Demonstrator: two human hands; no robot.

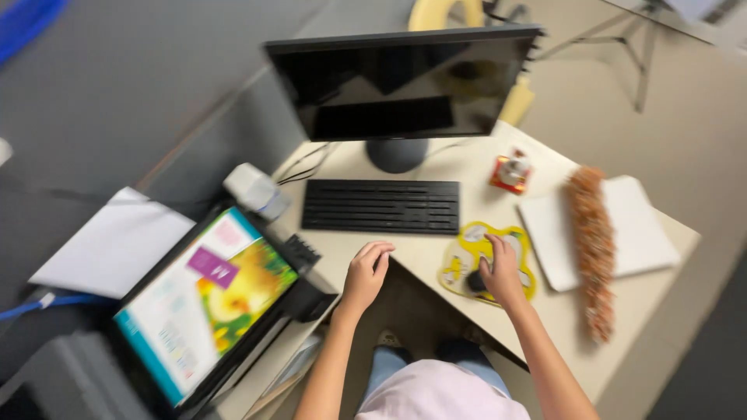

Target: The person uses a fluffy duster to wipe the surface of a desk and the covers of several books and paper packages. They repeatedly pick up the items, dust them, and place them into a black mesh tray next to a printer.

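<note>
Nearest: person seated, knees under the notch of the beige table (436, 257). Left hand (366, 276) rests at the table edge, fingers loosely curled, holding nothing, just short of the black keyboard (380, 206). Right hand (500, 274) lies over a dark mouse (475, 281), fingers draped around it, on a yellow-rimmed mouse pad (486, 260). To the left, a colourful printed box (204, 299) sits tilted on a black stand. To the right, a white pad (622, 233) with an orange-brown feather duster (591, 249) lying across it. Further: small red-and-white trinket (510, 171), then 1 dark monitor (401, 85), screen off. Risk, as judged: a wide sweep of the mouse hand could nudge the duster or pad toward the table edge; frame blurred, so grip detail is uncertain.
</note>
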